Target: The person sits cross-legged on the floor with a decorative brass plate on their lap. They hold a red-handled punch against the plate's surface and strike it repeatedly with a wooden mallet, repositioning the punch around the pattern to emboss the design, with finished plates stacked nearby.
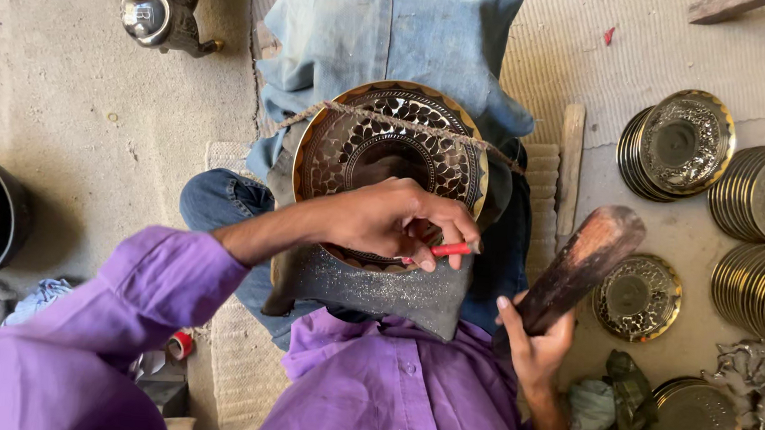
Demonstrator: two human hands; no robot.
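Both hands are busy at mid-frame. Left hand [400, 220] pinches a thin red-handled tool [452, 249] between thumb and fingertips, its tip set against the lower rim area of an engraved brass plate [392, 150]. Right hand [537, 341], at lower right of centre, is clenched around the narrow end of a dark wooden mallet [576, 269], whose thick head rises toward the upper right.

That plate lies in the centre of the frame on a dark, dusty pad [370, 284] over the lap, a cord [405, 123] stretched across its upper part. It looks like stiff sheet metal with a polished gold rim: likely rigid and fairly light, slick on the rim, and apt to dent or scratch on the worked face. Its edge seems the safest place to grip, away from the pattern. The small tool needs a fine fingertip hold close to its working end; the mallet looks heavy at the head and is best held low on the handle, as it is.

Stacks of similar plates [674, 143] stand at the right of the frame, a metal kettle-like vessel [153, 11] at upper left.

Left fingers cover the tool's tip, so its shape and exact contact point cannot be made out. The plate's lower edge is hidden behind that hand, and what fastens the cord is out of sight.
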